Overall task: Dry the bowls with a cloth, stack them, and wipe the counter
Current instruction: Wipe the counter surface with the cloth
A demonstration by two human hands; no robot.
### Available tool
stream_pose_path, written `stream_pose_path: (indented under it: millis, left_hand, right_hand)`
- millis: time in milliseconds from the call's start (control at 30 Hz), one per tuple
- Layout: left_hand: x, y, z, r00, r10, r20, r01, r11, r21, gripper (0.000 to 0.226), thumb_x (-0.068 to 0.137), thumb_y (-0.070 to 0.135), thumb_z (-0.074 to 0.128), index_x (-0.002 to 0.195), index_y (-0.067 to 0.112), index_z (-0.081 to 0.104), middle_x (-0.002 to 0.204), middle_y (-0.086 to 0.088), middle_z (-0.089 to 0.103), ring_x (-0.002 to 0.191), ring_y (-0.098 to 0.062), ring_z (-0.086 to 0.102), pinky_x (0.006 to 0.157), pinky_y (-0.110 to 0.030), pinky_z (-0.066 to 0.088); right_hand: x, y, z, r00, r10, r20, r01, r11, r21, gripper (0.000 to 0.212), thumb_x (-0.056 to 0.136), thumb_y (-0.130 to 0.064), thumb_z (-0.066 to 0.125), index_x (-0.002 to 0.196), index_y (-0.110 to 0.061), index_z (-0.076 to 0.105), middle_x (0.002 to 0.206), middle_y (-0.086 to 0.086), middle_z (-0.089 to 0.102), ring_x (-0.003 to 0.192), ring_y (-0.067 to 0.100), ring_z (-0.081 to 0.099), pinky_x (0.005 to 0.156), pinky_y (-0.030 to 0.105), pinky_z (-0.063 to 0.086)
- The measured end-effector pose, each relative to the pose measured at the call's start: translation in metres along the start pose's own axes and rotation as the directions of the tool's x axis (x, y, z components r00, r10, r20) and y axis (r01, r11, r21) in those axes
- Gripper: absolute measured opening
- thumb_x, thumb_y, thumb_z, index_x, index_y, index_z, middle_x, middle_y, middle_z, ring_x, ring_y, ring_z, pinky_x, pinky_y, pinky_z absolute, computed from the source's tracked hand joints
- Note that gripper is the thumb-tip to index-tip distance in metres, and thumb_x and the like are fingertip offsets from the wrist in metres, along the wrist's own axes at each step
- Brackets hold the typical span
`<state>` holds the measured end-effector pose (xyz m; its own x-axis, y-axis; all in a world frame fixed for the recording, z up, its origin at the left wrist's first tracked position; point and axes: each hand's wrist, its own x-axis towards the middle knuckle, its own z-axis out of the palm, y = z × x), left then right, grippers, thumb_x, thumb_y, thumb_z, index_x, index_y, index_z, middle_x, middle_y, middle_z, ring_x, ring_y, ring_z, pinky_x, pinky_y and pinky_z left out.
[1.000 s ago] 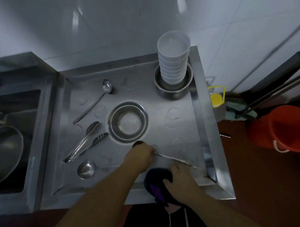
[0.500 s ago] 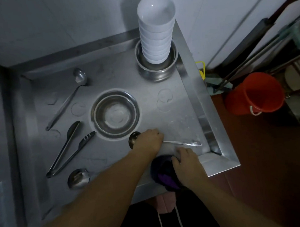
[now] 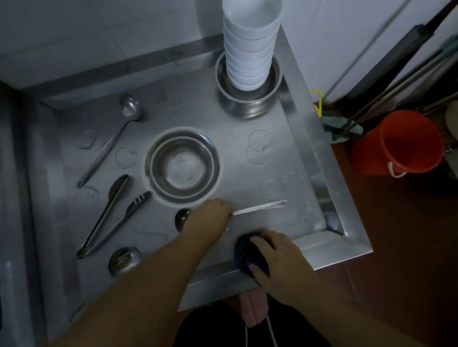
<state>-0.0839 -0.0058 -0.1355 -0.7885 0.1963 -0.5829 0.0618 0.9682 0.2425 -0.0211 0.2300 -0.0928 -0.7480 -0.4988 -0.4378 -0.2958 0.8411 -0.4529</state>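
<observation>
White bowls [image 3: 249,42], purple-black cloth [image 3: 247,255], orange bucket [image 3: 395,144]

A spoon [image 3: 257,207] lies on the worktop [image 3: 247,136] under the left fingers [image 3: 218,206]. Beyond them sits a metal bowl [image 3: 183,165]; stacked bowls [image 3: 251,40] stand farther back in a pot [image 3: 248,100]. Tongs [image 3: 107,219] lie leftward; the cloth [image 3: 247,253] rests under the right fingers [image 3: 261,245].

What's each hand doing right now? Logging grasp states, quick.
Left hand: gripping the spoon lying on the counter.
Right hand: holding the dark cloth.
</observation>
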Motion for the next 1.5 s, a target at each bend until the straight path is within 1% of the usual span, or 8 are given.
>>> stream_pose_path:
  millis: [333,533,733,900,1067,1167,1333,1500]
  left_hand:
    - [-0.085,-0.074,0.047,0.988,-0.146,-0.052,0.136,0.976,-0.173,0.029,0.101,0.016,0.053,0.125,0.030,0.062,0.128,0.000,0.060,0.112,-0.021,0.054,0.095,-0.033,0.044]
    - [-0.117,-0.105,0.060,0.986,-0.159,-0.041,0.153,0.981,-0.121,0.029,0.103,0.014,0.054,0.129,0.026,0.060,0.143,0.002,0.054,0.125,-0.021,0.052,0.107,-0.033,0.043]
    - [-0.155,-0.143,0.074,0.980,-0.198,-0.008,0.196,0.976,-0.091,0.031,0.104,0.015,0.053,0.131,0.029,0.058,0.140,0.006,0.051,0.120,-0.018,0.050,0.103,-0.031,0.045]
    - [-0.176,-0.166,0.083,0.971,-0.239,0.014,0.239,0.969,-0.068,0.027,0.099,0.011,0.060,0.122,0.025,0.064,0.126,0.000,0.059,0.112,-0.022,0.055,0.094,-0.036,0.050]
    - [-0.188,-0.179,0.085,0.951,-0.307,-0.037,0.306,0.951,-0.036,0.028,0.085,0.005,0.075,0.102,0.024,0.065,0.105,0.000,0.062,0.086,-0.022,0.057,0.067,-0.035,0.051]
    - [-0.192,-0.183,0.086,0.938,-0.341,-0.056,0.341,0.940,-0.015,0.031,0.080,0.002,0.078,0.098,0.023,0.065,0.099,0.000,0.061,0.084,-0.023,0.057,0.064,-0.034,0.046]
    - [-0.194,-0.179,0.075,0.918,-0.392,-0.060,0.390,0.920,-0.049,0.024,0.085,0.008,0.072,0.107,0.017,0.069,0.106,-0.006,0.063,0.094,-0.030,0.062,0.074,-0.041,0.054]
    - [-0.186,-0.158,0.048,0.926,-0.369,-0.085,0.363,0.929,-0.073,0.036,0.080,0.008,0.078,0.116,0.008,0.072,0.109,-0.013,0.067,0.095,-0.036,0.065,0.079,-0.047,0.059]
  right_hand:
    - [-0.001,-0.008,0.028,0.999,0.001,0.044,0.003,0.995,-0.104,0.070,0.102,-0.042,0.057,0.165,-0.040,0.026,0.175,-0.002,0.016,0.161,0.029,0.016,0.124,0.047,0.034]
    - [-0.012,0.000,0.030,0.987,0.122,-0.100,-0.127,0.991,-0.043,0.066,0.092,-0.018,0.078,0.154,-0.021,0.054,0.166,0.011,0.041,0.152,0.037,0.040,0.106,0.054,0.054]
    - [0.007,0.027,0.020,0.873,0.437,-0.218,-0.424,0.899,0.106,0.064,0.103,-0.018,0.060,0.163,-0.018,0.036,0.173,0.010,0.022,0.158,0.037,0.024,0.113,0.062,0.046]
    - [0.055,0.023,0.011,0.861,0.465,-0.205,-0.403,0.871,0.281,0.075,0.104,-0.019,0.057,0.168,-0.019,0.018,0.177,0.007,0.004,0.163,0.032,-0.001,0.128,0.061,0.020]
    - [0.136,-0.013,0.010,0.919,0.348,-0.183,-0.291,0.915,0.278,0.074,0.107,-0.054,0.041,0.168,-0.030,0.008,0.178,-0.002,-0.003,0.163,0.024,-0.010,0.132,0.047,-0.001]
    - [0.163,-0.038,0.023,0.950,0.240,-0.201,-0.198,0.958,0.209,0.069,0.106,-0.054,0.043,0.166,-0.032,0.017,0.177,-0.006,0.002,0.163,0.021,-0.008,0.131,0.043,-0.004]
    - [0.112,-0.064,0.067,0.976,-0.176,-0.131,0.189,0.977,0.101,0.057,0.098,-0.032,0.065,0.152,-0.018,0.051,0.172,0.001,0.028,0.162,0.027,0.016,0.128,0.055,0.020]
    - [0.037,-0.029,0.073,0.952,-0.296,-0.071,0.294,0.955,-0.042,0.051,0.092,-0.030,0.071,0.141,-0.018,0.063,0.166,0.001,0.040,0.157,0.026,0.030,0.122,0.052,0.037]
